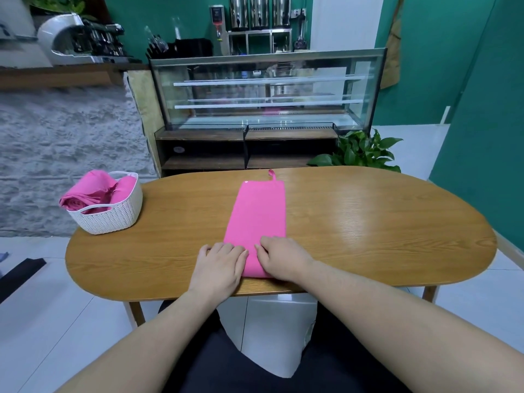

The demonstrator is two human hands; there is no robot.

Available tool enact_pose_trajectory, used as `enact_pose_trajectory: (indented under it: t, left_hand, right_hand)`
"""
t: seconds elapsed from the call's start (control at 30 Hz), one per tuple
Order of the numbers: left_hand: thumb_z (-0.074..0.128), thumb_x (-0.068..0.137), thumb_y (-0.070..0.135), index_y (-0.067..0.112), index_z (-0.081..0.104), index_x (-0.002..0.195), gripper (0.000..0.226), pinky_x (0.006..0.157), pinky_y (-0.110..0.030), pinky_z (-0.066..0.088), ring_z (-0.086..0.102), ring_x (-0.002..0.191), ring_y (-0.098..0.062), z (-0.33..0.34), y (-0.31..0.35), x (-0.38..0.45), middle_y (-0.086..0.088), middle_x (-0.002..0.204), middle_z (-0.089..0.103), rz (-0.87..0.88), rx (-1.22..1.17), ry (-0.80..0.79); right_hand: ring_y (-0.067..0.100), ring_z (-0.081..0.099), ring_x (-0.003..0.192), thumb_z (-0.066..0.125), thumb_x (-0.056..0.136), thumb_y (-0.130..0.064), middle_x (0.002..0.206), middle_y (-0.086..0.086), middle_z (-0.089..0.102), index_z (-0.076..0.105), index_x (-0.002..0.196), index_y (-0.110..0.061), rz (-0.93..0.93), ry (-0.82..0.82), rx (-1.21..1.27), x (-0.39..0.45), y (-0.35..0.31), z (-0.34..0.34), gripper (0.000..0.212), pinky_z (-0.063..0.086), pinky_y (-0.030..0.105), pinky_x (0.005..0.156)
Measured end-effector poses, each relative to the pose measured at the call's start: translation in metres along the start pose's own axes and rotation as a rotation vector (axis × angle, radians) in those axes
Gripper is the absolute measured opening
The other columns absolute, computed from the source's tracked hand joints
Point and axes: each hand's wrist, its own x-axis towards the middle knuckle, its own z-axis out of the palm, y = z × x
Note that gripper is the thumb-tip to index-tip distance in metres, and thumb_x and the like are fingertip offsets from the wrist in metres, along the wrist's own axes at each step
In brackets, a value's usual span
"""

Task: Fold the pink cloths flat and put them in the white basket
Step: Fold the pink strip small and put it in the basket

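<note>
**Near end pinned, fold still to be made true**

The cloth (pixel 256 219) lies as a long strip on the tabletop (pixel 368 222), running straight away from the fingers, its hanging loop (pixel 271 175) at the far end. Both hands rest on the near end: the left hand (pixel 219 268) lies half on the cloth's left edge and half on bare wood, the right hand (pixel 283 258) on the cloth's right side. The fingers (pixel 266 246) look lightly bent and pressing down; whether any edge is pinched beneath them I cannot tell.

The basket (pixel 109 207) stands well off to the left of the fingers, near the tabletop's rim, with other pink cloths (pixel 85 195) bundled loosely inside and rising above its wall.

Risks, as I judge them:
- Lifting the near corners unevenly would skew the next fold and leave the far edges mismatched.
- Sliding the hands on the smooth wood could drag the whole strip and bunch it.
- The loop may stick out of the finished fold.
- The basket looks crowded, so a flat cloth laid on that heap could tilt or slide off, or nudge the light basket toward the rim.
</note>
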Motion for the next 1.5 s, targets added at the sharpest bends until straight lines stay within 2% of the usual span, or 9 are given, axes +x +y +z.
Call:
enact_pose_trajectory:
  t: [0.2, 0.43, 0.63, 0.8, 0.97, 1.1, 1.27, 1.37, 1.5]
  left_hand:
    - [0.024, 0.097, 0.037, 0.020, 0.062, 0.077, 0.046, 0.061, -0.038, 0.043, 0.058, 0.071, -0.032, -0.007, 0.004, 0.011, -0.003, 0.070, 0.064, -0.099, -0.075, -0.155]
    - [0.024, 0.105, 0.038, 0.018, 0.062, 0.090, 0.046, 0.082, -0.039, 0.044, 0.057, 0.097, -0.033, -0.017, 0.009, 0.026, -0.006, 0.098, 0.070, -0.207, -0.159, -0.311]
    - [0.025, 0.104, 0.041, 0.025, 0.063, 0.105, 0.041, 0.079, -0.042, 0.045, 0.057, 0.097, -0.029, -0.013, 0.000, 0.022, 0.000, 0.106, 0.060, -0.120, -0.149, -0.265]
    - [0.027, 0.102, 0.039, 0.026, 0.063, 0.102, 0.039, 0.074, -0.039, 0.047, 0.058, 0.085, -0.022, -0.002, -0.003, 0.002, 0.006, 0.090, 0.059, -0.013, -0.157, -0.142]
    - [0.030, 0.097, 0.038, 0.024, 0.063, 0.089, 0.037, 0.055, -0.035, 0.044, 0.057, 0.075, -0.025, -0.007, 0.002, 0.006, 0.005, 0.079, 0.058, -0.077, -0.146, -0.151]
    - [0.023, 0.101, 0.042, 0.024, 0.054, 0.088, 0.038, 0.066, -0.035, 0.041, 0.047, 0.090, -0.022, -0.013, 0.010, 0.016, 0.005, 0.089, 0.055, -0.206, -0.219, -0.257]
    - [0.002, 0.088, 0.048, 0.025, 0.030, 0.067, 0.042, 0.082, -0.045, 0.046, 0.048, 0.077, -0.030, -0.008, 0.003, 0.032, -0.003, 0.076, 0.055, -0.264, -0.371, -0.393]
    - [0.016, 0.099, 0.043, 0.021, 0.048, 0.077, 0.045, 0.082, -0.040, 0.043, 0.053, 0.092, -0.029, -0.017, 0.006, 0.030, -0.004, 0.092, 0.064, -0.262, -0.330, -0.404]
    - [0.025, 0.105, 0.042, 0.029, 0.056, 0.118, 0.036, 0.089, -0.044, 0.044, 0.044, 0.116, -0.019, -0.016, 0.005, 0.021, 0.008, 0.123, 0.051, -0.191, -0.293, -0.368]
  right_hand:
    - [0.035, 0.059, 0.092, 0.036, 0.104, -0.033, 0.099, 0.017, 0.066, 0.060, 0.091, -0.008, 0.047, -0.025, 0.038, 0.002, -0.005, -0.007, 0.037, 0.043, 0.037, 0.077]
    - [0.027, 0.051, 0.068, 0.042, 0.098, -0.033, 0.073, 0.005, 0.054, 0.055, 0.079, -0.015, -0.116, 0.308, -0.214, -0.014, 0.006, 0.023, 0.029, 0.045, 0.040, 0.063]
    - [0.037, 0.059, 0.078, 0.027, 0.099, -0.043, 0.082, 0.014, 0.062, 0.054, 0.088, -0.012, -0.013, 0.182, -0.034, -0.005, -0.002, 0.014, 0.043, 0.047, 0.043, 0.069]
    - [0.040, 0.062, 0.095, 0.030, 0.105, -0.035, 0.103, 0.020, 0.067, 0.054, 0.105, -0.011, 0.109, -0.036, 0.044, 0.002, -0.007, 0.007, 0.034, 0.046, 0.043, 0.082]
    - [0.038, 0.061, 0.098, 0.030, 0.105, -0.034, 0.105, 0.019, 0.067, 0.058, 0.105, -0.009, 0.117, -0.034, 0.020, -0.002, -0.010, 0.005, 0.038, 0.044, 0.041, 0.083]
    - [0.033, 0.055, 0.093, 0.022, 0.097, -0.041, 0.096, 0.012, 0.063, 0.064, 0.097, -0.009, -0.046, 0.122, -0.022, -0.011, -0.007, 0.012, 0.053, 0.046, 0.047, 0.087]
    - [0.027, 0.052, 0.081, 0.041, 0.097, -0.038, 0.088, 0.006, 0.057, 0.056, 0.091, -0.013, -0.127, 0.213, 0.030, -0.021, 0.005, 0.020, 0.031, 0.046, 0.043, 0.075]
    - [0.031, 0.051, 0.075, 0.040, 0.098, -0.041, 0.080, 0.009, 0.053, 0.052, 0.082, -0.013, -0.109, 0.263, 0.035, -0.014, 0.000, 0.019, 0.034, 0.047, 0.046, 0.069]
    - [0.035, 0.054, 0.075, 0.032, 0.098, -0.043, 0.077, 0.012, 0.054, 0.051, 0.081, -0.013, -0.083, 0.214, 0.067, -0.010, -0.002, 0.017, 0.039, 0.048, 0.049, 0.071]
